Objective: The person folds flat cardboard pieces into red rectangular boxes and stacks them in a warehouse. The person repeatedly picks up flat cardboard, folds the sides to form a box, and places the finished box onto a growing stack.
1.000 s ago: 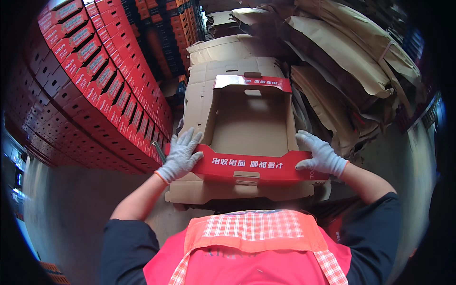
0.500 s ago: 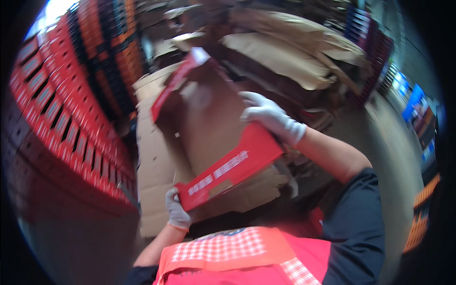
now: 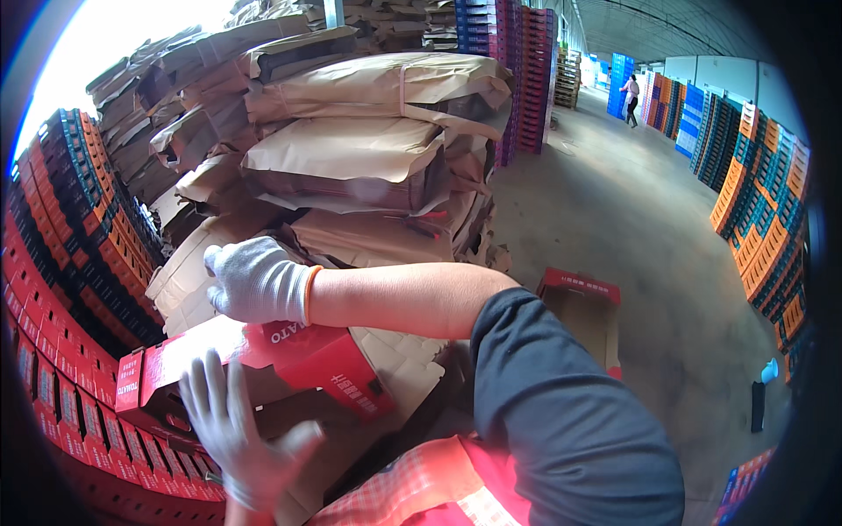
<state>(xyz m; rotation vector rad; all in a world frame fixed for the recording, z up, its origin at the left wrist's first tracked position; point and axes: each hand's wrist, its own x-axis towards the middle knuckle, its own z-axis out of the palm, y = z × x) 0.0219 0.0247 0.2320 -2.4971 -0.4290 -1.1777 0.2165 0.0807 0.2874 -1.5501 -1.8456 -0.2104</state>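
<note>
The left hand [image 3: 232, 430], fingers spread and gripping nothing, is at the red box [image 3: 307, 355] over flattened cardboard [image 3: 399, 355]. The right hand [image 3: 254, 280] curls above it — around what, I cannot tell.

We wear matt, knitted-cloth gloves [image 3: 256, 282] and a dull, softly creased cloth sleeve [image 3: 570, 403]; the carton [image 3: 320, 352] shows smooth, printed cardboard (glossy enough to glare in the light), the bundles [image 3: 351, 151] behind show rumpled, matt paper, and the floor [image 3: 570, 210] carries a smooth, faint sheen.
</note>
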